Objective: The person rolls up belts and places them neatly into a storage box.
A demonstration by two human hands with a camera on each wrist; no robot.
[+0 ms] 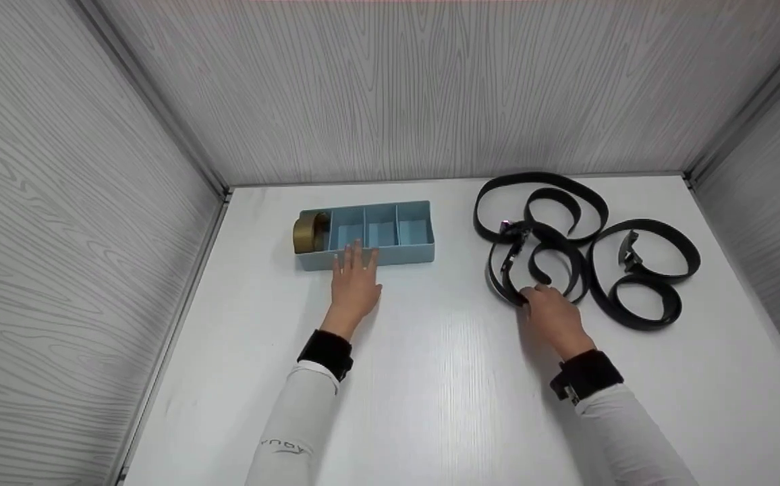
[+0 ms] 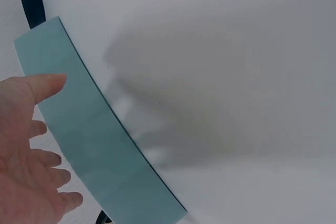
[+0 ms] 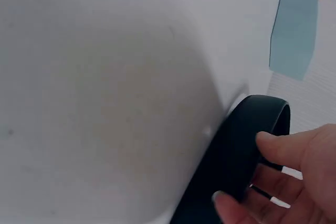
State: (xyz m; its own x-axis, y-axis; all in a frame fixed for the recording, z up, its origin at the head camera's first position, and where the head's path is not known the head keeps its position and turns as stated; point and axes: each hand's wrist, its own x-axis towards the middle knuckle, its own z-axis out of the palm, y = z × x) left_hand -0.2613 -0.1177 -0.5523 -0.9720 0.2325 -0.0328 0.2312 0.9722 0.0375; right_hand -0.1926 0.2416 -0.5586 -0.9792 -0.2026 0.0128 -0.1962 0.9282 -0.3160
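A light blue box (image 1: 407,254) divided into compartments stands toward the back left of the table. A rolled gold-brown belt (image 1: 305,233) sits upright in its leftmost compartment. My left hand (image 1: 356,287) lies with its fingers spread over the box's front wall, and it holds nothing. To the right, my right hand (image 1: 552,314) pinches the near edge of a loosely coiled black belt (image 1: 583,273). In the right wrist view the thumb presses the outer face of this black belt (image 3: 236,140), with some fingers partly hidden behind it. Its silver buckle (image 1: 511,228) faces the back left.
Another coiled black belt (image 1: 538,177) lies behind the held one and overlaps it. A third black belt (image 1: 690,255), with a silver buckle (image 1: 628,252), is on the right. Grey wood-grain panels (image 1: 390,94) enclose the white table (image 1: 430,405) at the back and sides.
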